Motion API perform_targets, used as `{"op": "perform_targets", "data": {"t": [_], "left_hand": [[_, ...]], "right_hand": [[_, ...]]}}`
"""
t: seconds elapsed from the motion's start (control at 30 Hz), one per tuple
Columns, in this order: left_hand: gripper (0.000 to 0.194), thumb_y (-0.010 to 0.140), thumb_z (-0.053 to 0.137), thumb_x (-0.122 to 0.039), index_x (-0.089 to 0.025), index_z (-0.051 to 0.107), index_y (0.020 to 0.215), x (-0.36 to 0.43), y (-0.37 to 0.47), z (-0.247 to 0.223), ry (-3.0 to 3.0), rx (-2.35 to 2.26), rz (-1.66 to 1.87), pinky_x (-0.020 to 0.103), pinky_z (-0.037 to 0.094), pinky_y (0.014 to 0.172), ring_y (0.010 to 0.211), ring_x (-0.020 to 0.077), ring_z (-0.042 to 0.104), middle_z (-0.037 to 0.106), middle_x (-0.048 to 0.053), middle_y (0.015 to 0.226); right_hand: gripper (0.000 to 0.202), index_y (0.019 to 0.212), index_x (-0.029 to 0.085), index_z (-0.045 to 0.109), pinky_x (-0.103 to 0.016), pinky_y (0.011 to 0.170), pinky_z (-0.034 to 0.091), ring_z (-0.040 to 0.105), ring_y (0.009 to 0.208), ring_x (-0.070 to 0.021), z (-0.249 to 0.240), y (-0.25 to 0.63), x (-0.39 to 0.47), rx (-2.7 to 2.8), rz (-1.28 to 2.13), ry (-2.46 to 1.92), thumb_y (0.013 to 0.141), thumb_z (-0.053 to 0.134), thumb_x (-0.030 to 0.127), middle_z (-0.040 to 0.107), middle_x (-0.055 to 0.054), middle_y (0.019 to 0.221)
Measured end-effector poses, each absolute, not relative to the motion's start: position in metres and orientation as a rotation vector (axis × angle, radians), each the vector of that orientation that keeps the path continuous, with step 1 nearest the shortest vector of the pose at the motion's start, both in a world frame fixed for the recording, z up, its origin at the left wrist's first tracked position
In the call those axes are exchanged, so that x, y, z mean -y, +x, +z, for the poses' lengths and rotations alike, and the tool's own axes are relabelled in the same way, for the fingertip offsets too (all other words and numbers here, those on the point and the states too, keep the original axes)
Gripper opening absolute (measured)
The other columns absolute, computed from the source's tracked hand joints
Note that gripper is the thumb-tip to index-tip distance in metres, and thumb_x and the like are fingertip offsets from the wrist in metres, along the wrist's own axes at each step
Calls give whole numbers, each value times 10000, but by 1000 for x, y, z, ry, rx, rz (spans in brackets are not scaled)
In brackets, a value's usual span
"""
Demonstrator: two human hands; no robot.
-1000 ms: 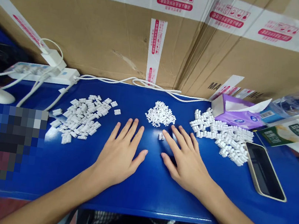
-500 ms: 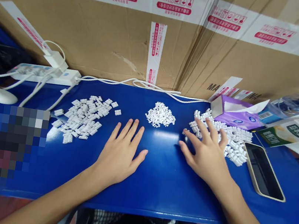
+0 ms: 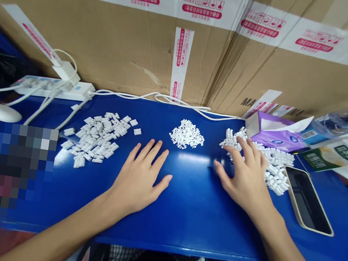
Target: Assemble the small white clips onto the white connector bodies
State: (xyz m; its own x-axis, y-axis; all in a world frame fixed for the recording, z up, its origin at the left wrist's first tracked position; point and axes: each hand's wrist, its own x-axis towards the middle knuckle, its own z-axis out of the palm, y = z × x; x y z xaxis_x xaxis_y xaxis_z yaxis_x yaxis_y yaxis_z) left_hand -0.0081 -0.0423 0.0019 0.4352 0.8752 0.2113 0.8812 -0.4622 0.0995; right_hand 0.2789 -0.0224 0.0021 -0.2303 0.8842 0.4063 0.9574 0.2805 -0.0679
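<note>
My left hand (image 3: 138, 179) lies flat on the blue table (image 3: 180, 218), fingers spread, with nothing in it. To its upper left is a pile of flat white rectangular plastic pieces (image 3: 97, 136); one loose piece (image 3: 137, 131) sits just beyond my fingertips. Between the two hands, farther back, lies a small heap of tiny white parts (image 3: 187, 134). My right hand (image 3: 248, 176) is open, its fingers reaching over the near-left part of a heap of curved white plastic pieces (image 3: 276, 163). Part of that heap is hidden beneath the fingers.
A phone (image 3: 309, 201) lies right of my right hand. Behind it stand a purple tissue pack (image 3: 278, 133), a green-and-white package (image 3: 337, 152) and a wrapped bottle (image 3: 346, 117). A power strip (image 3: 82, 90) with white cables is at back left. Cardboard (image 3: 124, 49) walls the back.
My right hand has shifted slightly right and its fingers have drawn closer together over the curved pieces. The small piece by its index finger no longer shows. My left hand stays put.
</note>
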Motion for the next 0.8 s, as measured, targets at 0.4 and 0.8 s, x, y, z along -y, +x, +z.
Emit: {"op": "perform_targets", "data": {"t": [0.4, 0.8], "left_hand": [[467, 883, 356, -112, -153, 782, 1069, -48, -96, 23, -2758, 1277, -268, 495, 561, 913, 1000, 322, 714, 752, 158, 1089], [281, 987, 548, -349, -204, 785, 951, -29, -57, 20, -3018, 1391, -648, 342, 556, 796, 836, 219, 719, 760, 73, 956]], "right_hand": [[367, 1270, 197, 625, -627, 1147, 375, 283, 1494, -387, -5, 258, 28, 2374, 46, -1350, 984, 536, 409, 499, -161, 1478], [336, 1229, 197, 655, -635, 1126, 375, 320, 1462, -395, -4, 257, 29, 2391, 49, -1385, 981, 525, 382, 514, -167, 1452]]}}
